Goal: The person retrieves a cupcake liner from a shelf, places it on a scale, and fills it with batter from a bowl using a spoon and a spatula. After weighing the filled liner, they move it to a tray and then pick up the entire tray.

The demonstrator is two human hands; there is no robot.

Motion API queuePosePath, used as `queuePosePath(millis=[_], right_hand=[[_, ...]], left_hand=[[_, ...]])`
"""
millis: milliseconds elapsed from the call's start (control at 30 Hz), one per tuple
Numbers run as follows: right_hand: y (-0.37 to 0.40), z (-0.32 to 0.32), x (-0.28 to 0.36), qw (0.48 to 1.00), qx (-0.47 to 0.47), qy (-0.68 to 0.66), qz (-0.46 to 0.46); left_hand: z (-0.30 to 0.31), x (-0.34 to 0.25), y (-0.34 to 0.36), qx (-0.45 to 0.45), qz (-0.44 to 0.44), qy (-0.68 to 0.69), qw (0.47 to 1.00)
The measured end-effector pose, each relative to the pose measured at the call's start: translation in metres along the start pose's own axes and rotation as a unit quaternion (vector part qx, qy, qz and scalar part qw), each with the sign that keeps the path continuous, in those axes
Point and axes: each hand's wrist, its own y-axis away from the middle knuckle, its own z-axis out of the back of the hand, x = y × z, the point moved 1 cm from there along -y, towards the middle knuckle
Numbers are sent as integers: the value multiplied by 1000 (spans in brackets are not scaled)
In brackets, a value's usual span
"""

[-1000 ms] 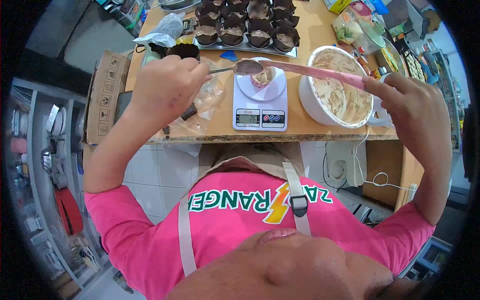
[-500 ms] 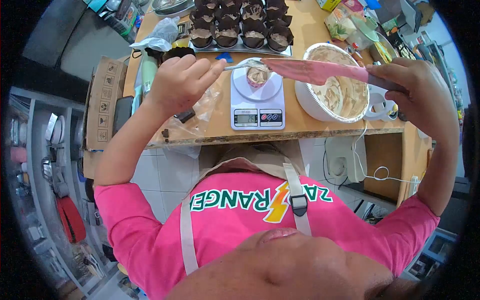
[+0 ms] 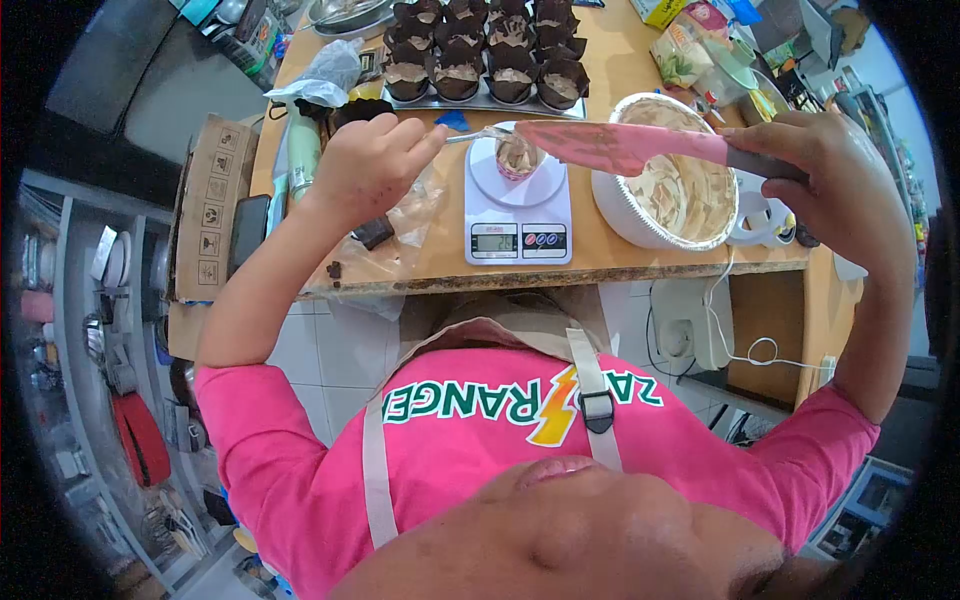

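My left hand (image 3: 370, 168) pinches the handle of a metal spoon (image 3: 470, 134), whose batter-smeared end is over a small pink-edged paper cup (image 3: 516, 172). That cup holds light brown batter and stands on the round plate of a white kitchen scale (image 3: 517, 222) with a lit display. In my right hand (image 3: 830, 160) is the dark handle of a pink spatula (image 3: 610, 146), its blade streaked with brown. The blade's tip meets the spoon end above the cup. Beneath the spatula, on the right, a white mixing bowl (image 3: 630, 212) has batter coating its inside.
Behind the scale, a metal tray (image 3: 480, 103) carries rows of dark paper cups (image 3: 458, 77) filled with batter. A cardboard box (image 3: 211, 208), phone (image 3: 250, 228) and plastic bag (image 3: 400, 225) lie left. Packets (image 3: 690, 52) and a white cord (image 3: 722, 290) are at right.
The spoon and spatula tip have shifted slightly left above the cup. My left hand has lowered a little, still gripping the spoon. The whole view has tilted slightly.
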Motion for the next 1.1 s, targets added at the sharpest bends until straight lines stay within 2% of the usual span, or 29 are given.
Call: queuePosePath(millis=[100, 200, 267, 400, 433, 567, 667, 767, 833, 900, 933, 967, 1000, 1100], right_hand=[[5, 4, 4, 1000, -12, -15, -13], [16, 6, -5, 996, -27, -46, -67], [24, 7, -11, 997, -72, -19, 4], [40, 11, -13, 997, -61, -23, -43], [44, 9, -14, 995, -81, -23, -46], [59, -2, -31, 992, -111, -25, -62], [75, -5, -43, 992, -94, -2, -83], [87, -1, -42, 990, -124, -36, -53], [98, -2, -46, 990, -121, -32, -69], [118, -2, -53, 988, -108, -19, -105], [125, -7, -57, 987, -122, -13, -104], [130, -12, -61, 986, -135, -8, -99], [128, -15, -59, 982, -138, -11, -132], [114, -33, -69, 980, -123, 30, -151]], left_hand=[[2, -2, -4, 16, 5, 4, 1000], [7, -1, -11, 13, 6, 14, 1000], [12, 1, -17, 3, 5, 20, 1000], [8, 0, -22, 29, 20, 37, 999], [4, -2, -21, 51, 12, 32, 998], [8, -7, -29, 44, 15, 51, 998], [38, -5, -40, 15, 75, 74, 994], [63, -1, -44, 31, 94, 75, 992], [79, 1, -45, 22, 94, 51, 994], [89, 5, -43, 26, 141, 83, 986], [88, 6, -41, 22, 129, 96, 987], [87, 7, -38, 5, 168, 137, 976], [85, 6, -39, -10, 208, 176, 962], [69, -6, -44, 0, 249, 261, 933]])
